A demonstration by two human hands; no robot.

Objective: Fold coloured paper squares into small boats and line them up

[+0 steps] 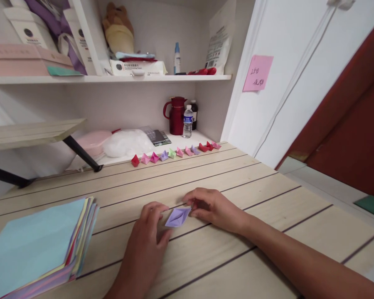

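A small lilac folded paper piece [178, 216] lies on the wooden table [237, 182] between my hands. My left hand [149, 232] rests on the table with its thumb and fingers pinching the piece's left end. My right hand [210, 207] has its fingers curled round the piece's right end. A stack of coloured paper sheets [40, 245], light blue on top, sits at the near left. Along the table's far edge stands a row of several small folded paper boats [174, 153] in red, pink, purple and green.
Behind the table a white shelf holds a red jug [176, 115], a water bottle [188, 121], a pink container [93, 141] and a plastic bag [127, 142]. A raised wooden board [34, 133] on black legs sits at left. A pink sticky note [257, 72] hangs on the wall.
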